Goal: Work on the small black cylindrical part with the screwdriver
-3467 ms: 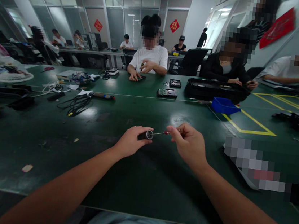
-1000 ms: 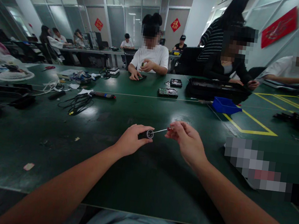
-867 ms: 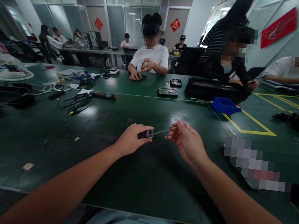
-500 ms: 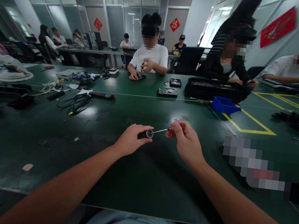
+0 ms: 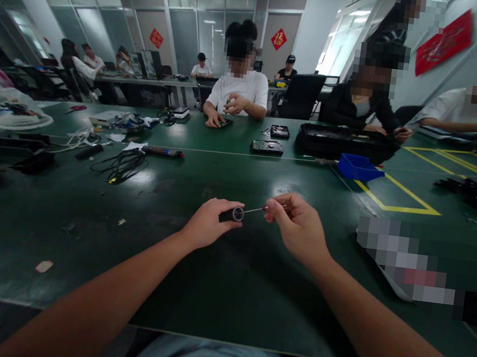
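My left hand (image 5: 209,222) is closed around a small dark cylinder (image 5: 227,214), thumb below and fingers above. The cylinder's pale, ring-shaped open end (image 5: 237,214) faces right and toward me. In my right hand (image 5: 298,223) is a screwdriver (image 5: 254,210) with a thin metal shaft and a reddish handle, pinched between thumb and fingers. Its shaft points left, the tip at the ring's opening; how deep it reaches I cannot tell. Both hands are held over the dark green table (image 5: 228,293).
Ahead lie two hard drives (image 5: 267,147) and a blue bin (image 5: 359,168). A black tray (image 5: 342,142) stands behind the bin. Coiled black cable (image 5: 124,167) and a pen-shaped tool (image 5: 163,151) lie at left. Across the table a person (image 5: 238,94) in white works with their own hands.
The screwdriver and my right fingers have shifted slightly, with the handle turned a little. My left hand stays nearly still. At the back right, a standing person in dark clothes has moved.
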`<state>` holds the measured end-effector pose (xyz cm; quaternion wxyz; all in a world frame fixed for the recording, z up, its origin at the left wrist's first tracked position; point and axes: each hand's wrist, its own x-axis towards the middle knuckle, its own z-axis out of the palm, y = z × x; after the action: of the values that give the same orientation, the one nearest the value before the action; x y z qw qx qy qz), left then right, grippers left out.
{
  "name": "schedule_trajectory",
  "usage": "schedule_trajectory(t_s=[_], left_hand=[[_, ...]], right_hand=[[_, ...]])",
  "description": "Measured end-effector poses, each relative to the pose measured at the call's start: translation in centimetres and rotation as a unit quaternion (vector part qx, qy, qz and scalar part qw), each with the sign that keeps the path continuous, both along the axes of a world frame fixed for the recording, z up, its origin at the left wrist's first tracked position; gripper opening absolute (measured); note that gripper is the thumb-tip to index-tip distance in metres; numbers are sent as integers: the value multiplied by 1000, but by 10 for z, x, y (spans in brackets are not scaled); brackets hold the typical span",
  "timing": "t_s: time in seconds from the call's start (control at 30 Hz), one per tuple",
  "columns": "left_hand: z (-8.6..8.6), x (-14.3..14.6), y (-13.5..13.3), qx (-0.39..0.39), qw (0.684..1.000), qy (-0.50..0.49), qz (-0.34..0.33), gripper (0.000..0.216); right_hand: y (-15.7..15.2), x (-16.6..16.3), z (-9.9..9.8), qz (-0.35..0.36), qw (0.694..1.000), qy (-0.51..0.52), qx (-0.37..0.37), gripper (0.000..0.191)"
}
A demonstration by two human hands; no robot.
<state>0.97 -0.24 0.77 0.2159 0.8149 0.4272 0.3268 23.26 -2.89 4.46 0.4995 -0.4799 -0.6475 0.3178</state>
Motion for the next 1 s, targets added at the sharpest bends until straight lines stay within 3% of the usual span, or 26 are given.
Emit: schedule_trajectory(t_s=[0.2, 0.4, 0.7, 0.87, 1.0], left_hand=[[-1, -2, 1, -4, 1000, -26, -8, 40], [-3, -1, 0, -11, 999, -23, -22, 40], [-2, -3, 2, -15, 999, -24, -17, 41], [-3, -3, 1, -17, 999, -16, -25, 41], [-3, -3, 1, -17, 999, -23, -26, 41]], right_hand=[[0, 1, -1, 25, 999, -36, -16, 15], [0, 0, 1, 28, 999, -24, -32, 36], [3, 3, -6, 46, 998, -38, -23, 19], [0, 1, -4, 58, 998, 3, -34, 37], [0, -1, -4, 42, 998, -9, -45, 28]])
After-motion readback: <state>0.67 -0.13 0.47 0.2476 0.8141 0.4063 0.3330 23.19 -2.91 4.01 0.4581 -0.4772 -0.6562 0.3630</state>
